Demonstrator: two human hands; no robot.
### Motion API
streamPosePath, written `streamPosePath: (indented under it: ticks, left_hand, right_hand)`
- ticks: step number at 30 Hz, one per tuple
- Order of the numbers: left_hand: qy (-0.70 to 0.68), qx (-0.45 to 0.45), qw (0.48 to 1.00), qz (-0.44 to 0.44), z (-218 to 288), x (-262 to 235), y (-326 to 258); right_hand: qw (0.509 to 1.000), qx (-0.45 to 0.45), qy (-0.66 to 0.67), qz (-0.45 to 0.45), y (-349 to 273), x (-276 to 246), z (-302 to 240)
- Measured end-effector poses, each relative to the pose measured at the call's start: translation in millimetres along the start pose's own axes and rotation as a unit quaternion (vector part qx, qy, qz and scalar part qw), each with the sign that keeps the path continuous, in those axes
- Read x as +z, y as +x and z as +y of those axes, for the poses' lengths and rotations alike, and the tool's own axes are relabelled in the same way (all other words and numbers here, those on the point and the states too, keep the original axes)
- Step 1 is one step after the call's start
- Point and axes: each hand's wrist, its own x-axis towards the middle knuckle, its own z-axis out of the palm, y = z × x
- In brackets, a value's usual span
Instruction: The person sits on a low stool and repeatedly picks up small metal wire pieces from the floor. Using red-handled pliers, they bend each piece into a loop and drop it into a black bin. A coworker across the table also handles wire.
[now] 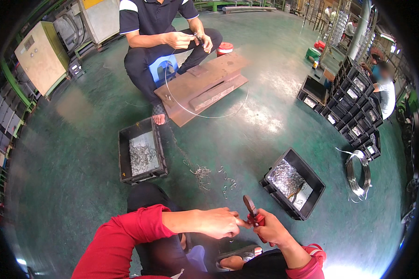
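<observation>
Seated low on the green workshop floor (79, 153), a worker in red sleeves brings both hands together over the knees. The right hand (271, 229) is wrapped tight around the red handles of a pair of pliers (252, 210), dark nose pointing up and away; the left hand (219, 222) has its fingertips pinched at the tool's joint, seemingly on a small wire piece too fine to make out. Judged from this, the bend will go cleanest if the piece is seated square in the nose before squeezing, with the fingertips kept clear of the closing metal.

Just beyond the hands, loose wire hooks (226, 182) lie scattered on the floor beside a small tangled bunch (201, 174). A black bin (294, 188) of shiny wire pieces stands at the right, a second black bin (141, 151) at the left, and a wire coil (357, 173) rests farther right.

Farther off, another person on a blue stool (163, 69) works a long loop of wire (205, 114) beside rusty steel plates (202, 86). Stacked black crates (354, 100) line the far right.
</observation>
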Motion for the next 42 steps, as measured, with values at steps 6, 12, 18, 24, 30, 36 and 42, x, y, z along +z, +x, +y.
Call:
streamPosePath:
  ticks: [6,12,18,24,30,36,42]
  left_hand:
    - [0.006,-0.014,1.0,-0.021,2.9,-3.6,-1.2]
    - [0.018,-0.017,0.998,-0.051,1.7,-3.6,-0.1]
    - [0.012,-0.011,1.0,-0.022,3.3,-3.0,-1.4]
    - [0.023,-0.021,0.998,-0.063,3.7,-5.3,0.0]
    - [0.011,-0.017,0.999,-0.037,4.9,-3.8,-0.6]
    - [0.025,-0.025,0.996,-0.078,4.8,-5.9,0.5]
    - [0.017,-0.022,0.998,-0.063,1.4,-0.7,-0.1]
  right_hand:
    - [1.0,-0.001,-0.016,0.001,0.3,-0.6,0.8]
    - [1.0,0.003,-0.003,-0.007,1.1,0.0,1.5]
    - [1.0,-0.002,-0.001,-0.006,0.6,-0.1,3.6]
    - [1.0,-0.01,-0.004,-0.013,1.1,0.1,6.3]
    - [1.0,0.001,-0.004,-0.017,2.1,0.5,7.8]
    - [1.0,-0.003,-0.026,-0.014,3.3,0.8,8.8]
    - [1.0,0.001,-0.027,-0.015,2.6,1.0,7.2]
